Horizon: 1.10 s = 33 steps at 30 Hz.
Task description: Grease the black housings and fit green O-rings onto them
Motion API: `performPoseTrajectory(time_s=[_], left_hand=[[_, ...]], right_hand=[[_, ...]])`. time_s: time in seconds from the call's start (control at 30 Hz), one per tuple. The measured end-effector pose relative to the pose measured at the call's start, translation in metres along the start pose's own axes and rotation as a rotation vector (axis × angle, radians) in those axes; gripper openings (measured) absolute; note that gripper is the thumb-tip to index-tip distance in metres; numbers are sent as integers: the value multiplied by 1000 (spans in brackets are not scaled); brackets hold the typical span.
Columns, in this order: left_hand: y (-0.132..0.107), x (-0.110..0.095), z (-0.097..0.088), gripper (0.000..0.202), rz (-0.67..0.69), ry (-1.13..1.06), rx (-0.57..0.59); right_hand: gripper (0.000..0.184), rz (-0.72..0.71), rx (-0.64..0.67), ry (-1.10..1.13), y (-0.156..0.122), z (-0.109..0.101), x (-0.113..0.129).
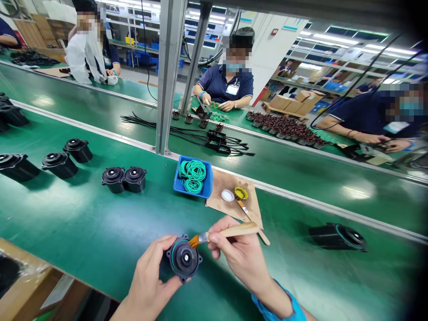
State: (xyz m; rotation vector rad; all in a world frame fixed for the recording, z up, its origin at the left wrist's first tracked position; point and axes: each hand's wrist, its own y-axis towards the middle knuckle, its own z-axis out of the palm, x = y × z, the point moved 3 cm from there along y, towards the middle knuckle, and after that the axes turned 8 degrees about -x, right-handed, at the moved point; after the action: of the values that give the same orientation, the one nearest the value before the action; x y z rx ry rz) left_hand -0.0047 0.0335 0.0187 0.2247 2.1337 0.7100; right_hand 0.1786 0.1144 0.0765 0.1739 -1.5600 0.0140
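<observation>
My left hand [149,278] grips a round black housing [184,258] with a green ring seated around its face and a white centre, held just above the green belt. My right hand [239,252] pinches a small wooden-handled brush [227,232]. The brush's orange bristles touch the housing's upper right rim. A blue sleeve cuff shows on my right wrist.
A blue tray [194,178] of green rings and a cardboard sheet [230,196] with a small yellow pot and a white lid lie beyond my hands. Several black housings [124,179] sit at left, one [337,236] lies at right. Three other people work across the line.
</observation>
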Motion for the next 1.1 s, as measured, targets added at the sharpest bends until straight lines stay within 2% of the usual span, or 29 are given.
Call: performPoseTrajectory(time_s=[0.13, 0.27, 0.57, 0.7, 0.93, 1.1], left_hand=[[-1, -6, -2, 33, 104, -12, -28], [0, -14, -5, 25, 234, -5, -83], [-1, -17, -7, 26, 306, 23, -87], [-1, -18, -6, 27, 310, 31, -83], [2, -22, -7, 37, 310, 61, -89], [1, -22, -8, 37, 296, 89, -57]], right_hand=[[31, -115, -28, 41, -1, -2, 13], [35, -296, -90, -120, -7, -10, 24], [44, -586, 4, -451, -17, -5, 38], [42, -612, 60, -538, -20, -1, 41], [39, -618, 192, -565, -26, 4, 44], [35, -652, 302, -570, -32, 10, 48]])
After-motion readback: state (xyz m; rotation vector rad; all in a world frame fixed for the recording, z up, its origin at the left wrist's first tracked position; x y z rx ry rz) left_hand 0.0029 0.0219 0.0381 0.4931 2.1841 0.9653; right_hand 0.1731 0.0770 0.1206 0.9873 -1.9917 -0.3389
